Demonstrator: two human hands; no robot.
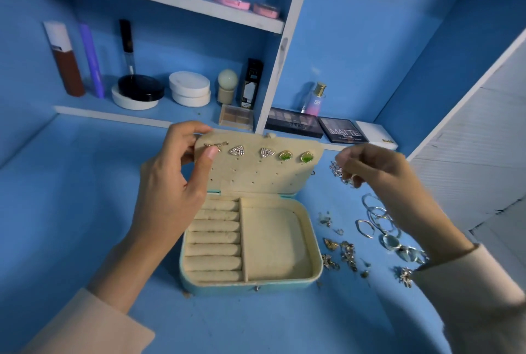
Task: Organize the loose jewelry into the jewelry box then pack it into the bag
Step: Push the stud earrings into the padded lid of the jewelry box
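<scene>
Cream velvet lines the open pale-blue jewelry box, and we are working at its raised perforated earring panel. Our left hand pinches the panel's upper corner, with the thumb on the face and the other fingers curled over the top edge. A slim gold bar earring sits right at the thumb tip. Further along the same row, away from those fingers, are two triangular crystal studs and two green-stone studs.

Our right hand hovers just off the panel's far edge, its fingers closed on a small sparkling silver earring. We cannot tell which way its post points.

We judge the step in hand to be seating this piece in a free hole. To do it well, we should keep the left pinch firm so the soft panel does not fold back. We should turn the post square to the panel, choose a hole in the bare row under the filled one, and push straight in without snagging the neighbours.

Loose silver hoops and rings lie on the blue tabletop below the right fingers. The padded ring rolls beneath the left wrist hold nothing that we can see, and no bag is in view
</scene>
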